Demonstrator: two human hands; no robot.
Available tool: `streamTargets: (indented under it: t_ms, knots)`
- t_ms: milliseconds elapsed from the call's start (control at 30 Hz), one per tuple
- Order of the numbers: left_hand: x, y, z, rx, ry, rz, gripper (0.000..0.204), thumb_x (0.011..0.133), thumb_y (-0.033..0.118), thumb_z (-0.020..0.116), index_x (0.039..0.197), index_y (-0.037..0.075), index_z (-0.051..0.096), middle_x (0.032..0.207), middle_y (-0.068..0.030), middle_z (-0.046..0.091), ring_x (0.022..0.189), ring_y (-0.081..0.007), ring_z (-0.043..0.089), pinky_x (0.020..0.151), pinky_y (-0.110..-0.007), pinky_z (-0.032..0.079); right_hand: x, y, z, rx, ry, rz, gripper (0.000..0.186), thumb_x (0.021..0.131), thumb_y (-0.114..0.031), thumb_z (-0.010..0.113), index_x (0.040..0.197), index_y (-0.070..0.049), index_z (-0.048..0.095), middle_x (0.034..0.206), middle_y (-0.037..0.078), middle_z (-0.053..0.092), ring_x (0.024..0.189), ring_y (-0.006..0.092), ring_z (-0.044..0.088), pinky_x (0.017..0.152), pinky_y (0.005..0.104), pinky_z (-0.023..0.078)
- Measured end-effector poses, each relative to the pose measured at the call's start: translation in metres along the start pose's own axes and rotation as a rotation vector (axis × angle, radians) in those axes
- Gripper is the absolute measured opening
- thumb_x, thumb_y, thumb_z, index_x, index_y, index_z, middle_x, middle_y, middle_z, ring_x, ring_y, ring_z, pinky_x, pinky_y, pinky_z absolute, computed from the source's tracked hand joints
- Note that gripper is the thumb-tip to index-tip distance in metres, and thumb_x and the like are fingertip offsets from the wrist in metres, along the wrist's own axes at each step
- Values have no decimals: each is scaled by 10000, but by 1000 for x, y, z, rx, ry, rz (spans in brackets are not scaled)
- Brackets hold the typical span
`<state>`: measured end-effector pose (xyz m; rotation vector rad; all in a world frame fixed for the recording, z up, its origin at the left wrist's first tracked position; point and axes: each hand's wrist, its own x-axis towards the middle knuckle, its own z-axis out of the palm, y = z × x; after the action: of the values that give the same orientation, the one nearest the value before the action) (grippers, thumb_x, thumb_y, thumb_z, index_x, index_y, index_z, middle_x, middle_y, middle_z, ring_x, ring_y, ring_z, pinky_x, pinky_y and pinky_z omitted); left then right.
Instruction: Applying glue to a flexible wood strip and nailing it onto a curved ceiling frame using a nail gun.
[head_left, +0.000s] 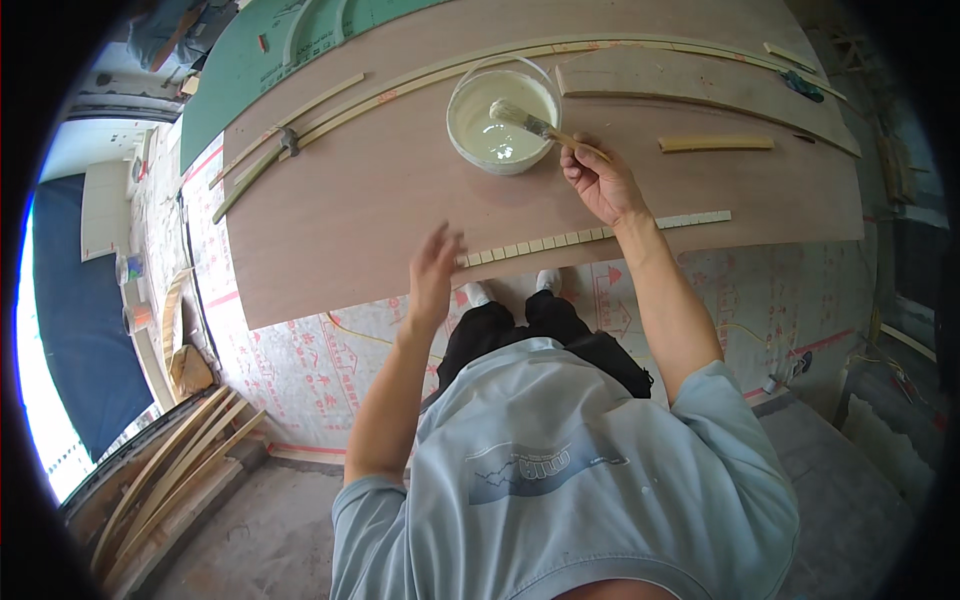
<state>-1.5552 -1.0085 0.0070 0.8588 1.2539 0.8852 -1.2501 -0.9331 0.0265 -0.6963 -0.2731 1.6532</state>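
My right hand (pixel 600 182) is closed around the wooden handle of a paintbrush (pixel 520 118). Its pale, coated bristles hang over a white bucket (pixel 455 135) of creamy white liquid, above the surface. My left hand (pixel 437 262), slightly blurred, has its fingers stretched out beside the left end of a long, narrow pale strip (pixel 550 243). Cuts cross that strip at regular intervals, and it lies along the table's near edge. Whether my left fingers touch the strip, I cannot tell. My right forearm passes over part of it.
The brown board tabletop (pixel 350 210) bears a hammer (pixel 289 141), long thin wooden strips, a wide plank (pixel 690 82) and a short yellowish wood piece (pixel 716 144). A green sheet (pixel 240 80) covers the far left. Curved wood strips (pixel 170 470) lean at lower left. Another person (pixel 165 35) is at far upper left.
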Motion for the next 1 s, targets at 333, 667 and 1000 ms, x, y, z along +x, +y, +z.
streamTargets:
  t_ms: [333,667,1000]
  knots:
    - [101,38,45,-661,-126,-183,297,1015,232,485,1227,28,521,1140,-111,584,1092,-268,576,1003,-449,447,59,15,99,-1728,-8,-460,271,853,-290,703,853,-20,672,824,187,693,780,347,680,700,421,524]
    - [65,17,9,-814,-380,-321,118,945,45,462,1062,51,465,1050,-136,606,976,-261,608,954,-422,482,-3,27,121,-1328,397,-386,300,905,-317,694,798,-40,653,692,113,667,578,210,627,523,307,463]
    - [30,-4,-63,-261,-427,-271,230,1023,242,506,1075,27,571,1048,-102,635,1020,-211,616,909,-364,487,-73,85,24,289,366,-195,198,980,-227,642,917,-40,620,794,90,655,694,141,596,536,232,452]
